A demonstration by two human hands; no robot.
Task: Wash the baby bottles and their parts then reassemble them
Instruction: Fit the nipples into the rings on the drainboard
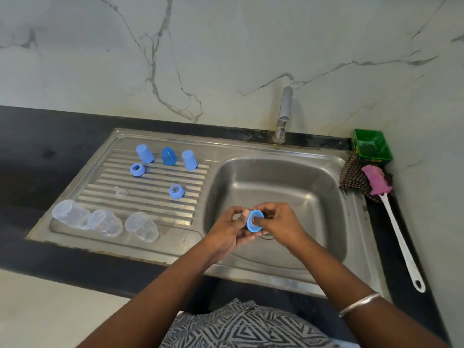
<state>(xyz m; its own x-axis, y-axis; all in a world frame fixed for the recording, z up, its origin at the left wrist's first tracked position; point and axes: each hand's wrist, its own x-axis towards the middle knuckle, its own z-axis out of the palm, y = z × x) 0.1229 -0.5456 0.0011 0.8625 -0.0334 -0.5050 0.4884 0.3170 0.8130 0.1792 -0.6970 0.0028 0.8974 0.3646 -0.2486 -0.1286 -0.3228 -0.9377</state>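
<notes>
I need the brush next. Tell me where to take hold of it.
Grip the bottle brush by its white handle, near the looped end, coming from above. It lies flat on the counter right of the sink, with its pink head on the checked cloth.

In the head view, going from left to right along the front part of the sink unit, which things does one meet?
First clear bottle → second clear bottle → third clear bottle → left hand → blue ring → right hand → bottle brush.
</notes>
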